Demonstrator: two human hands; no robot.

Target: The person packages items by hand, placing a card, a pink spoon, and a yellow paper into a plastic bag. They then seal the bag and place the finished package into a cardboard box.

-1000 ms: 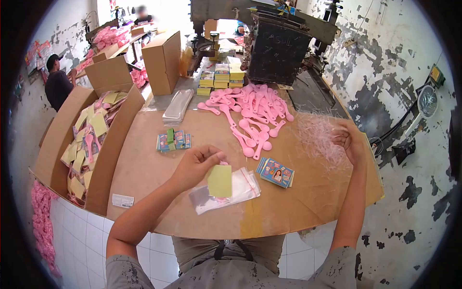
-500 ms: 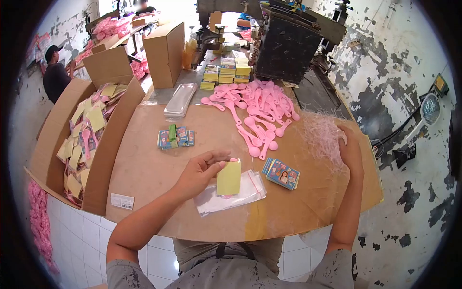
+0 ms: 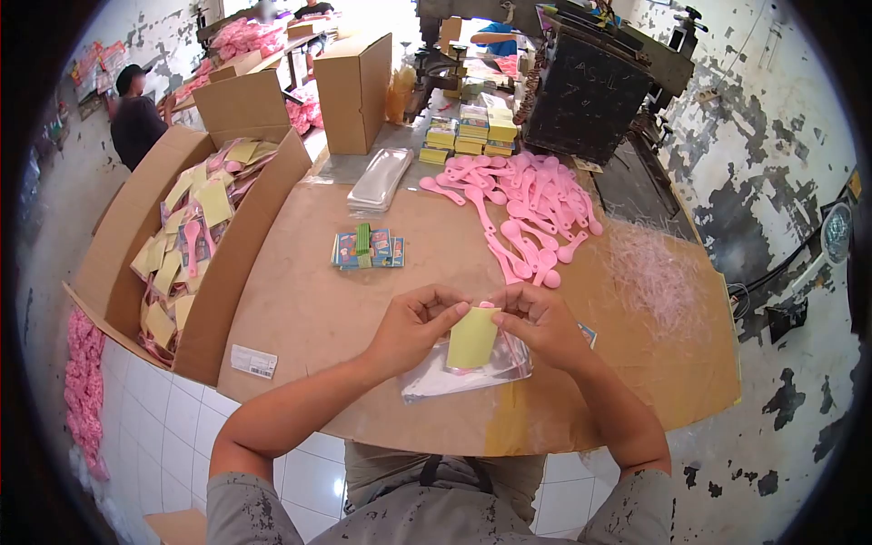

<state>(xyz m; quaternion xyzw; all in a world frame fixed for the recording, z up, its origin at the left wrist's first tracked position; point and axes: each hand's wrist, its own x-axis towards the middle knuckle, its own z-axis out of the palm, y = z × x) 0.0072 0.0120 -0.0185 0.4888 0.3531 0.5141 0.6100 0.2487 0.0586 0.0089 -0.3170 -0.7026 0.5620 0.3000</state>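
Observation:
A yellow card (image 3: 472,338) stands upright over the front of the table, with a bit of pink at its top and bottom edges. My left hand (image 3: 420,325) pinches its upper left corner, and my right hand (image 3: 542,322) pinches the upper right corner. Beneath the card lies a stack of clear plastic bags (image 3: 427,383). Just beyond my hands spreads a heap of pink spoons (image 3: 536,195). The blue printed cards by my right forearm are mostly hidden; one card corner (image 3: 589,335) shows.
On the left stands an open carton (image 3: 241,245) filled with packed spoons and cards. A banded bundle of blue cards (image 3: 366,249), more clear bags (image 3: 380,179) and card stacks (image 3: 472,127) lie farther back. Plastic strips (image 3: 658,277) cover the right side, near a black machine (image 3: 586,100).
My right hand has left the plastic strips on the right and come to the yellow card, gripping its upper right corner. The whole view has shifted, too.

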